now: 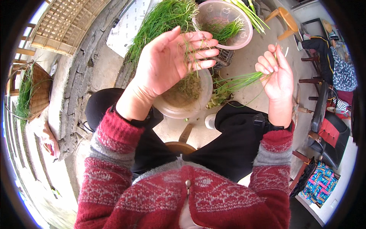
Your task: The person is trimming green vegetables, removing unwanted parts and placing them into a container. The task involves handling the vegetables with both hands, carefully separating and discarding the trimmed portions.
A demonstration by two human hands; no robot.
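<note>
The right hand [277,75] pinches thin green stalks [244,80] beside the round tub [177,110], and the left hand [167,63] is open with green bits [187,51] on its spread fingers, so a soft pinch should stop squashing.

Slim green stalks [244,79], bunched and pinched in the right hand [277,72] at two o'clock, trail toward eight; limp green strands [187,51] lie across the left palm-side fingers [203,54] at twelve.
</note>
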